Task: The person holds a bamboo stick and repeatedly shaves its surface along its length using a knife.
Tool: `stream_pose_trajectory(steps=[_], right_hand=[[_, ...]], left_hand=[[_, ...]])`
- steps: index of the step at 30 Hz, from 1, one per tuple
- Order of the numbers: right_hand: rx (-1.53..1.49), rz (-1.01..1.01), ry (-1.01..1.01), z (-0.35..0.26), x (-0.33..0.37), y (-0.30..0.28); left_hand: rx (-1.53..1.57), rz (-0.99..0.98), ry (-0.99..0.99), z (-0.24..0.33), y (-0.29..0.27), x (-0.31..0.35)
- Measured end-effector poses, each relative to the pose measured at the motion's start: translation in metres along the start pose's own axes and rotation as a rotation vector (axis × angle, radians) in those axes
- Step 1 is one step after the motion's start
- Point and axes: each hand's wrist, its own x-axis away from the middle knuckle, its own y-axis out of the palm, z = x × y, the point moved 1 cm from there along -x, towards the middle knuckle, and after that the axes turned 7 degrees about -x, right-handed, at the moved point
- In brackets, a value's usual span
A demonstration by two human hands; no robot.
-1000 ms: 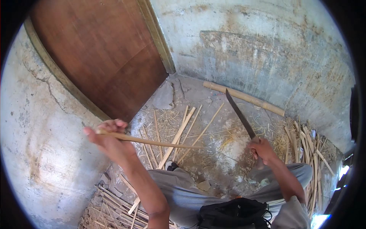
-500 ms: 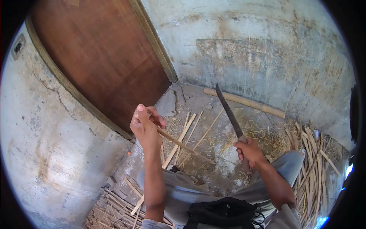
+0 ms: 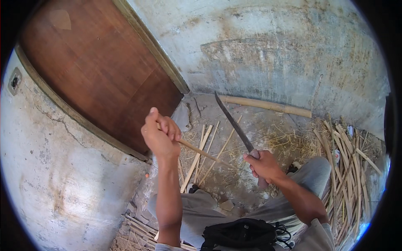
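My left hand (image 3: 161,136) is raised in front of the door and closed round one end of a thin bamboo strip (image 3: 201,152). From my fist the strip slopes down to the right, its far end hanging over the floor. In my right hand (image 3: 266,165) is a machete (image 3: 234,124), gripped by its wooden handle. The long dark blade points up and to the left, with its tip near the end of a bamboo pole. Blade and strip are apart.
Several loose bamboo strips (image 3: 199,155) lie ahead between my legs. A big heap of strips (image 3: 345,175) is at my right, another pile (image 3: 140,232) at my left. The bamboo pole (image 3: 268,106) lies along the stained wall (image 3: 268,54). A brown door (image 3: 104,62) stands front left.
The machete has moved to the left, closer to the strip. My left hand has turned slightly, still holding the strip. The whole view has shifted a little.
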Motion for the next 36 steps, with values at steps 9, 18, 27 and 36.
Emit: stream_pose_trajectory(steps=[9, 18, 27, 36], right_hand=[[-0.043, -0.218, 0.014, -0.039, 0.04, 0.046], [0.167, -0.267, -0.148, -0.032, 0.017, 0.083], [0.188, -0.285, -0.11, -0.029, 0.007, 0.104], [0.513, -0.178, -0.299, 0.02, -0.004, 0.092]], left_hand=[[0.045, 0.099, 0.078, -0.028, 0.003, 0.007], [0.064, 0.167, 0.138, -0.032, 0.012, 0.016], [0.032, 0.27, 0.172, -0.025, -0.008, 0.017], [0.049, 0.242, 0.152, -0.024, -0.018, 0.015]])
